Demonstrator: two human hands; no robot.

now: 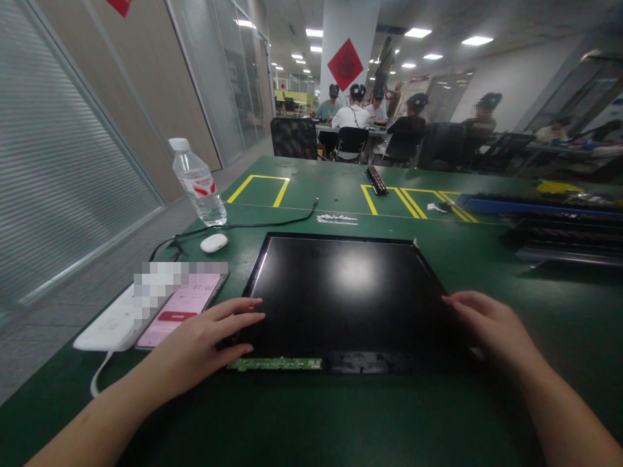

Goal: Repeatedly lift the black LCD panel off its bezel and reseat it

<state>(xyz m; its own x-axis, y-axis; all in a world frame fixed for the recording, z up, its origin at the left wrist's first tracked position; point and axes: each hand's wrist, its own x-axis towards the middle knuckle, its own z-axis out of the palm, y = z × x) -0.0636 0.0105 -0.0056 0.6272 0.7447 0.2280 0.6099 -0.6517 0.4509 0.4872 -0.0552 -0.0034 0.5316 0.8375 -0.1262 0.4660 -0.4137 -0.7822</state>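
Note:
A flat black display panel [350,298] lies face up on the green table before me. Along its near edge runs a narrow green circuit board [277,364], left of the middle. My left hand [209,334] reaches over the panel's left edge, fingers stretched out and apart, fingertips on or just above the dark surface. At the opposite edge, my right hand [487,321] has its fingers drawn together on the black frame. The underside of the right fingers is hidden.
To the left are a white power bank [109,324], a phone [180,311], a white earbud case [214,243], a water bottle [198,185] and a black cable [263,225]. Dark panels [574,237] lie right. A dark strip of small parts [376,180] sits farther back. People sit beyond.

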